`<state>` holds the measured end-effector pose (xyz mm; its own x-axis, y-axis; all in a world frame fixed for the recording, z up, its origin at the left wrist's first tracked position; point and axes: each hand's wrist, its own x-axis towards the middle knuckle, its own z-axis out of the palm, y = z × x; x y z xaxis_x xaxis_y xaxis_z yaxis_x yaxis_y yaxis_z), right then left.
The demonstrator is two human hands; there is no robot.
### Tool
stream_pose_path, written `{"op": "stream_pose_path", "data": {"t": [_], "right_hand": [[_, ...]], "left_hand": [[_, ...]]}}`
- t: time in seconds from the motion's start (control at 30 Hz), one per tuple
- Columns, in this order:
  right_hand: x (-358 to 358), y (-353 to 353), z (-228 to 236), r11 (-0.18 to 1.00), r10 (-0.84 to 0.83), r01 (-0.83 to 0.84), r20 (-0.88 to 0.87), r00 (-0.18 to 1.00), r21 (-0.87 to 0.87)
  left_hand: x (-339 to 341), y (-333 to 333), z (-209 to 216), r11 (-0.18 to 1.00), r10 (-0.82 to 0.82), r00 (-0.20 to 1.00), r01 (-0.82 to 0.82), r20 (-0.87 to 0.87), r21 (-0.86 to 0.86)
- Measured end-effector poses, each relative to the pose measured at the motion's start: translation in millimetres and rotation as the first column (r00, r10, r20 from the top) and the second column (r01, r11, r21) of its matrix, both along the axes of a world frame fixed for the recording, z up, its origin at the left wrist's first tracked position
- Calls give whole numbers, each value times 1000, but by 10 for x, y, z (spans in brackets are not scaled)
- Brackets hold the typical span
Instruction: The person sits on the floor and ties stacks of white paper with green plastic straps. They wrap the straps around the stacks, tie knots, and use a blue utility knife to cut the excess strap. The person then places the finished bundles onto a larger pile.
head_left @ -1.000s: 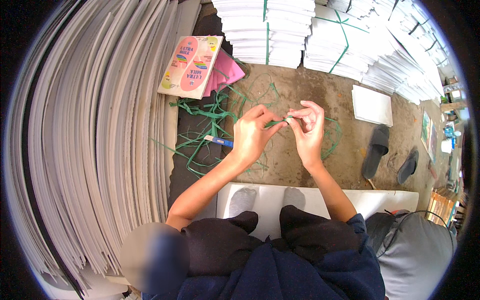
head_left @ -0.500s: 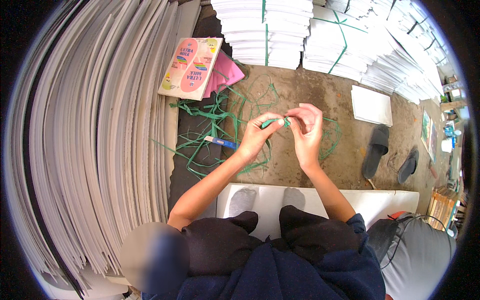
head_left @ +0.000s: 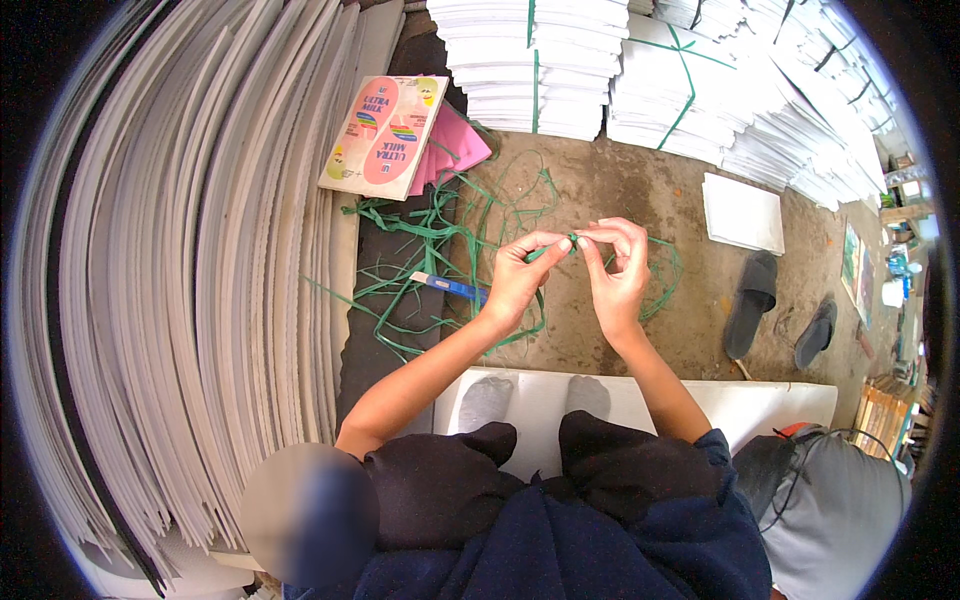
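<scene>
In front of my knees, my left hand [head_left: 520,272] and my right hand [head_left: 616,268] meet fingertip to fingertip. Both pinch a green plastic twine [head_left: 574,241], which looks bunched or knotted between the thumbs and fingers. Part of the twine runs back under my left hand, and a thin loop of it shows on the floor beyond my right hand. To the left of my left wrist lies a blue cutter knife [head_left: 452,287], partly hidden by that hand. Around it spreads a loose tangle of green twine strips [head_left: 432,228].
Tall stacked sheets [head_left: 200,250] line the left side. A printed carton sheet [head_left: 385,135] lies on pink sheets [head_left: 455,145]. White paper bundles [head_left: 530,70] tied with green twine stand behind. A white sheet stack [head_left: 743,213] and dark sandals [head_left: 750,305] are to the right.
The fingers of my right hand have curled in closer to my left hand, and the twine between them is bunched smaller. Both hands stay in nearly the same place.
</scene>
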<state>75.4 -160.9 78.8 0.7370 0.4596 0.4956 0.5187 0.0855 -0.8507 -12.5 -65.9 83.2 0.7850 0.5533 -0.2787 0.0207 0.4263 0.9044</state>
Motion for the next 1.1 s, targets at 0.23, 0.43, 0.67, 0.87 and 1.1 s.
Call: {"op": "stream_pose_path", "data": {"t": [0.23, 0.43, 0.67, 0.87, 1.1], "right_hand": [[174, -78, -23, 994, 36, -47, -114, 993, -97], [145, 19, 197, 969, 241, -245, -108, 965, -24], [122, 15, 79, 971, 204, -225, -206, 957, -83], [87, -10, 161, 969, 116, -154, -196, 974, -193], [-1, -93, 39, 878, 226, -250, -105, 968, -409]], "left_hand": [[-26, 128, -96, 994, 98, 995, -99, 16, 36], [10, 84, 6, 974, 28, 999, -23, -18, 227], [4, 107, -48, 954, 29, 999, -17, -34, 298], [4, 104, -18, 995, 98, 994, -97, 55, -21], [-80, 87, -217, 989, 149, 988, -150, -31, -6]]}}
